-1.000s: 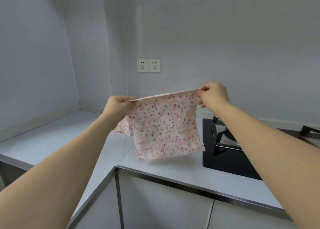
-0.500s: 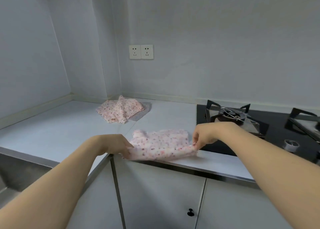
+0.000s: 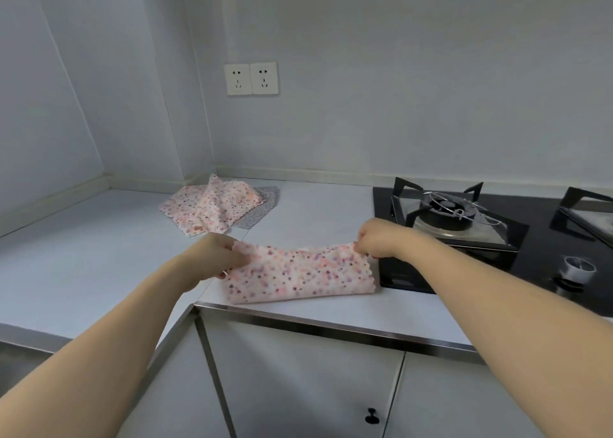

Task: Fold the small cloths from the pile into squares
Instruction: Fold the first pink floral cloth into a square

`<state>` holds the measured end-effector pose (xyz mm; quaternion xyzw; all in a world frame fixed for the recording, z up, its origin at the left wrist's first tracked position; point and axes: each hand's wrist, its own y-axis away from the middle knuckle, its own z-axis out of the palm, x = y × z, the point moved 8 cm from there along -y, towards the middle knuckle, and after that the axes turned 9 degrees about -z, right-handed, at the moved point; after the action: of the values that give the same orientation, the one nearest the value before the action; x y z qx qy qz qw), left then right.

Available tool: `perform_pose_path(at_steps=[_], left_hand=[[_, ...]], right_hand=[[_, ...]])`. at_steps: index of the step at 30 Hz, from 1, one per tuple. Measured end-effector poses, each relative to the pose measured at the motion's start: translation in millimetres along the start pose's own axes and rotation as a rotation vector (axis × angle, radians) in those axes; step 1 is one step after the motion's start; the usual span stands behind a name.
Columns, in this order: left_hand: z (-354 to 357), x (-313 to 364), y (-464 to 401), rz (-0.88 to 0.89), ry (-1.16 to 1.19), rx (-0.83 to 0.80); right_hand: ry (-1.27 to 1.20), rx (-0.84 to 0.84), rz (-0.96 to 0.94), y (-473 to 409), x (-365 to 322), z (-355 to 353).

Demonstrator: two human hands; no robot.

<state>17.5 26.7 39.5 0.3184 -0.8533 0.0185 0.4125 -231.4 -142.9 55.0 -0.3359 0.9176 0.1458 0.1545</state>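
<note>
Left hand and right hand each pinch the folded cloth on the surface; pile behind, stove just beside.

Both forearms are seen bare from the elbow down, with no sleeves in view. The left hand and right hand are ungloved; no rings or watch are seen.

Spotted cloth from airborne and spread to countertop, folded double, corners pinched
</note>
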Motion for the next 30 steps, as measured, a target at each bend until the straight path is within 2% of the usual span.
perform_pose_path(at_steps=[5,12,21,26,30], left_hand=[[13,-1,-42,0.057,-0.117,0.152],[15,-9,-62,0.227,-0.259,0.412],[20,-6,-69,0.233,-0.242,0.303],[22,1,-70,0.236,-0.124,0.226],[30,0,-75,0.17,-0.266,0.143]], right_hand=[[0.04,0.164,0.06,-38,10,15],[0.354,0.471,-0.03,-51,3,39],[0.38,0.511,-0.072,-54,1,41],[0.237,0.534,-0.119,-51,-3,40],[0.176,0.54,-0.115,-50,-1,39]])
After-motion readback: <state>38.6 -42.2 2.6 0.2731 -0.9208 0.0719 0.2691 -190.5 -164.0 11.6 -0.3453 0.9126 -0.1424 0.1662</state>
